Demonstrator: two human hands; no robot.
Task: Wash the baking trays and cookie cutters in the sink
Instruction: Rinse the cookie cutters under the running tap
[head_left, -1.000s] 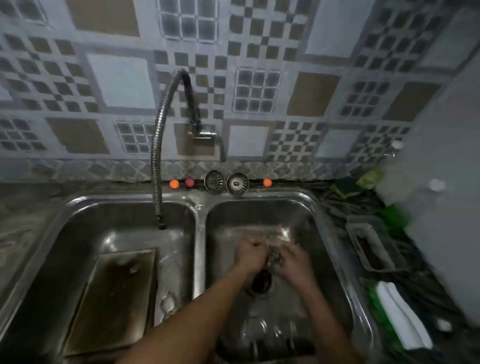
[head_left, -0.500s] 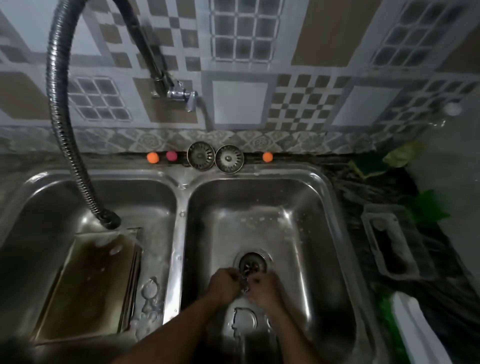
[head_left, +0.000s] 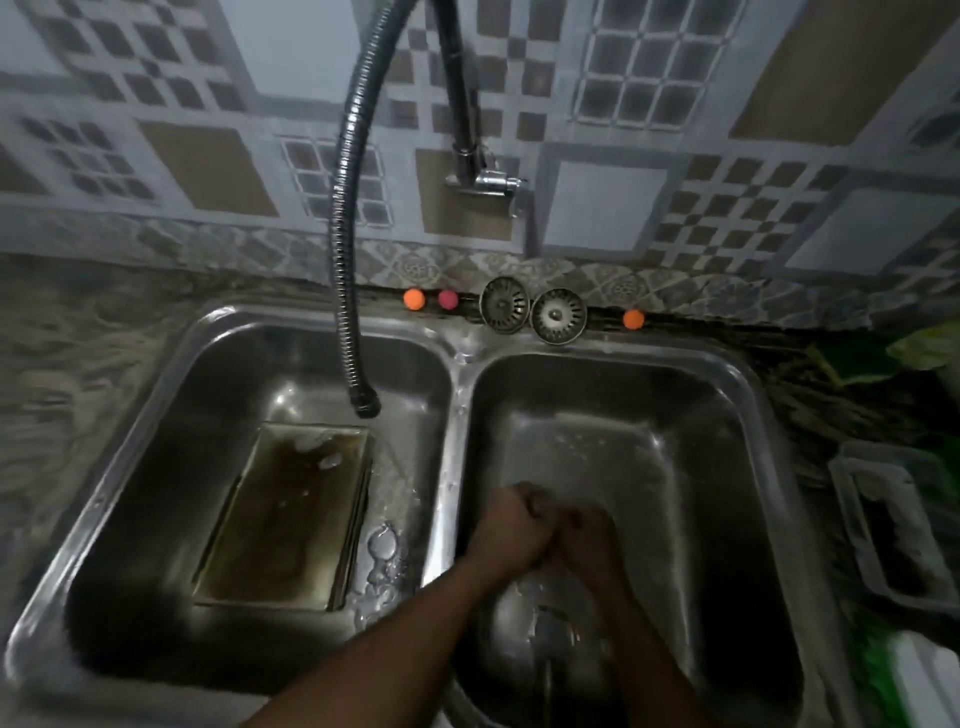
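Head view: left hand (head_left: 511, 530) and right hand (head_left: 584, 545) clenched together, contents unseen; baking tray (head_left: 291, 514) at 9 o'clock judged stiff, slippery; grip rims

Silver steel sink (head_left: 462, 364), brownish baking tray (head_left: 291, 519), grey-and-tan checkered wall tiles (head_left: 727, 218), orange balls (head_left: 414, 300), pink ball (head_left: 448, 299)

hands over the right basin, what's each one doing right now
left hand: curled shut, contents hidden.
right hand: curled shut, contents hidden.

Single head-worn view, looking steeply down, close over double sink (head_left: 462, 358), tiled wall (head_left: 602, 208) ahead
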